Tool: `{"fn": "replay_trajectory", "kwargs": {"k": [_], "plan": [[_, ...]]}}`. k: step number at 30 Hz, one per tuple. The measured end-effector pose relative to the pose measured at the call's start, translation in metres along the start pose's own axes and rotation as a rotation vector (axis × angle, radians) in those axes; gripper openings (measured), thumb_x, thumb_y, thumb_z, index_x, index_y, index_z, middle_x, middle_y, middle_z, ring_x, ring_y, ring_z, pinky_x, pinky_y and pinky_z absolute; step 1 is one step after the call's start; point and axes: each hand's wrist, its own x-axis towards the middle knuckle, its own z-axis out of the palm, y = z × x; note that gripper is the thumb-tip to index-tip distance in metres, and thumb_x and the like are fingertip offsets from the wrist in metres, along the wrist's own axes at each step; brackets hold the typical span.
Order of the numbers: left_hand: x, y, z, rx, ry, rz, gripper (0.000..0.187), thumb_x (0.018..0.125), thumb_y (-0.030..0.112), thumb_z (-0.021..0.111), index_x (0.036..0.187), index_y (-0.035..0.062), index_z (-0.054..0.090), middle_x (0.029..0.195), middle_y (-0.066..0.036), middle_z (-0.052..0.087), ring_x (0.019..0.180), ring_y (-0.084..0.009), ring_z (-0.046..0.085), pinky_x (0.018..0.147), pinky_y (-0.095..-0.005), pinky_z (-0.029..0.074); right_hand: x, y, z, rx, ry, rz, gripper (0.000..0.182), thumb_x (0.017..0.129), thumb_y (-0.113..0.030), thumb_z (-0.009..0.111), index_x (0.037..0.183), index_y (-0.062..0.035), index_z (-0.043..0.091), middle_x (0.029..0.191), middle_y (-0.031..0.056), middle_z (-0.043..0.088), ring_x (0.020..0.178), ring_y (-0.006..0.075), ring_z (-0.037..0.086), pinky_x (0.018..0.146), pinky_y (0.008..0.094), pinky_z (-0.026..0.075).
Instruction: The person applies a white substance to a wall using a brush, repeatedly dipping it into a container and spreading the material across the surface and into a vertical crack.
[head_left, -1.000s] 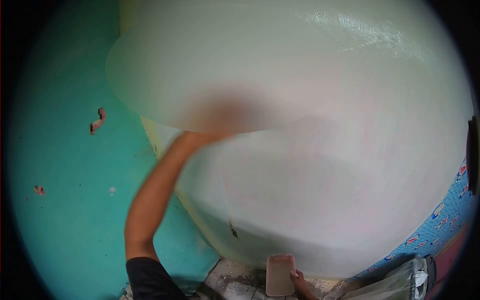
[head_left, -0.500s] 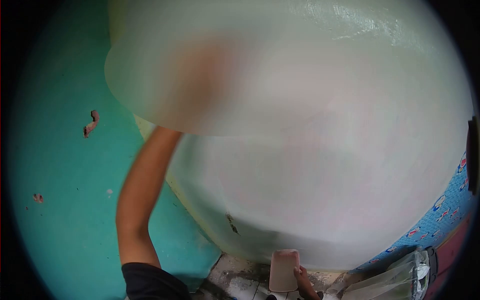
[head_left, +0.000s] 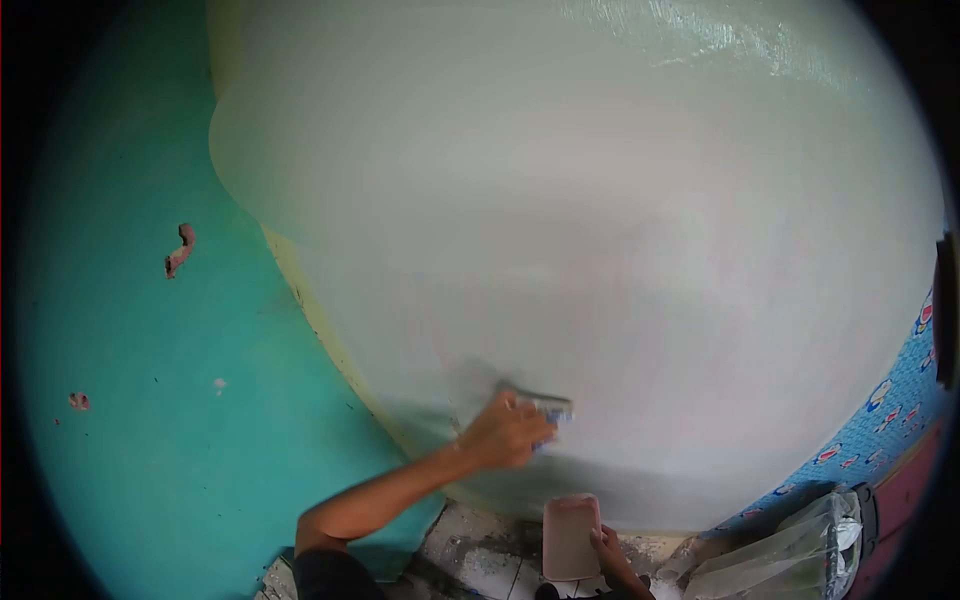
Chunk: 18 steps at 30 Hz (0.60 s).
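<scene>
My left hand (head_left: 503,433) is closed around a flat, wide tool (head_left: 555,407) with a dark upper edge and some blue and white on its body. Its exact kind is blurred. The tool lies against the lower part of a whitish wall (head_left: 640,330), its shadow falling to the left. Lower down, my right hand (head_left: 606,547) grips the right rim of a shallow pink tray (head_left: 572,540), which shows a greyish-beige inside. The tray is held out in front of the wall's foot, above the floor.
A green wall (head_left: 150,330) with chipped spots meets the whitish wall at a yellowish corner strip (head_left: 330,340). Stained floor tiles (head_left: 490,570) show below. At the lower right sits a bin with a clear plastic liner (head_left: 800,550), near blue patterned wall covering (head_left: 885,420). A smudge blurs the upper view.
My left hand has swept from high on the whitish wall down and to the right, and the tool now shows clear of the blurred patch. The tray in my right hand has barely moved.
</scene>
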Motion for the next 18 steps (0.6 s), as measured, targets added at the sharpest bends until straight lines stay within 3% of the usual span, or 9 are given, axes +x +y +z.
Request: {"fn": "replay_trajectory", "kwargs": {"k": [4,7,8,9,10,11,12,15,18], "plan": [[0.08,-0.045,-0.089,-0.048,0.052,-0.049,0.014,0.08,0.02,0.072,0.094,0.0167,0.069,0.077,0.001,0.059,0.078,-0.0182,0.056,0.077,-0.0385,0.035,-0.016,-0.035,0.013,0.009,-0.047,-0.038,0.066,0.099,-0.044,0.05,0.14,0.0024,0.029,0.126,0.0221,0.052,0.113,0.026,0.054,0.097,0.0371,0.044],[0.146,-0.077,-0.179,-0.023,0.321,0.013,0.012,0.076,0.011,0.077,0.085,0.0131,0.07,0.082,-0.004,0.069,0.073,-0.0236,0.064,0.069,-0.0357,0.044,-0.019,-0.022,0.009,0.034,-0.025,0.006,0.064,0.098,-0.041,0.053,0.14,0.0014,0.031,0.122,0.0206,0.054,0.11,0.0241,0.056,0.094,0.0365,0.046],[0.166,-0.095,-0.21,-0.025,0.407,0.152,0.007,0.079,0.012,0.073,0.086,0.0099,0.071,0.084,-0.007,0.071,0.076,-0.0241,0.067,0.067,-0.0327,0.048,-0.017,-0.017,0.007,0.044,-0.013,0.033,0.063,0.097,-0.039,0.056,0.139,0.0007,0.032,0.12,0.02,0.054,0.108,0.0234,0.057,0.092,0.0363,0.047],[0.182,-0.1,-0.239,-0.032,0.389,-0.018,0.01,0.083,0.01,0.072,0.092,0.0064,0.071,0.093,-0.004,0.073,0.076,-0.0196,0.066,0.068,-0.0308,0.046,-0.015,-0.011,0.005,0.057,-0.016,0.028,0.062,0.097,-0.039,0.056,0.139,0.0005,0.032,0.12,0.0199,0.054,0.108,0.0235,0.057,0.092,0.0362,0.047],[0.199,-0.109,-0.265,0.097,0.482,0.031,0.013,0.085,0.014,0.071,0.091,0.0022,0.07,0.091,-0.005,0.073,0.072,-0.0202,0.066,0.061,-0.0319,0.048,-0.013,-0.004,0.002,0.07,-0.018,0.021,0.062,0.097,-0.039,0.056,0.139,0.0003,0.032,0.12,0.0199,0.054,0.107,0.0235,0.057,0.092,0.0361,0.047],[0.211,-0.109,-0.289,0.276,0.558,-0.068,0.013,0.084,0.012,0.069,0.093,0.0042,0.071,0.083,-0.006,0.071,0.071,-0.0233,0.065,0.061,-0.0336,0.048,-0.011,0.002,0.0,0.081,-0.022,0.014,0.062,0.097,-0.039,0.055,0.139,0.0001,0.032,0.12,0.0198,0.054,0.107,0.0236,0.057,0.092,0.0361,0.047],[0.227,-0.107,-0.311,0.232,0.604,-0.001,0.018,0.091,0.018,0.065,0.096,0.0017,0.07,0.089,-0.011,0.071,0.081,-0.0189,0.064,0.073,-0.0315,0.049,-0.009,0.008,0.0,0.07,-0.004,0.006,0.061,0.097,-0.038,0.055,0.139,0.0001,0.032,0.12,0.0197,0.054,0.108,0.0236,0.057,0.092,0.0359,0.047],[0.251,-0.126,-0.333,0.511,0.889,0.119,0.013,0.09,0.013,0.065,0.095,0.0017,0.07,0.087,-0.011,0.07,0.079,-0.0196,0.065,0.071,-0.0325,0.05,-0.006,0.008,-0.003,0.058,0.029,-0.032,0.06,0.098,-0.038,0.055,0.139,-0.0001,0.032,0.12,0.0195,0.054,0.108,0.0238,0.057,0.093,0.0357,0.046],[0.245,-0.126,-0.31,0.634,0.873,0.185,0.011,0.088,0.009,0.067,0.095,0.0019,0.071,0.086,-0.012,0.07,0.077,-0.0208,0.065,0.07,-0.0325,0.05,-0.017,-0.006,-0.001,0.066,0.034,-0.048,0.062,0.097,-0.041,0.054,0.138,0.0007,0.032,0.123,0.0201,0.053,0.112,0.0243,0.055,0.095,0.0367,0.044]]}}
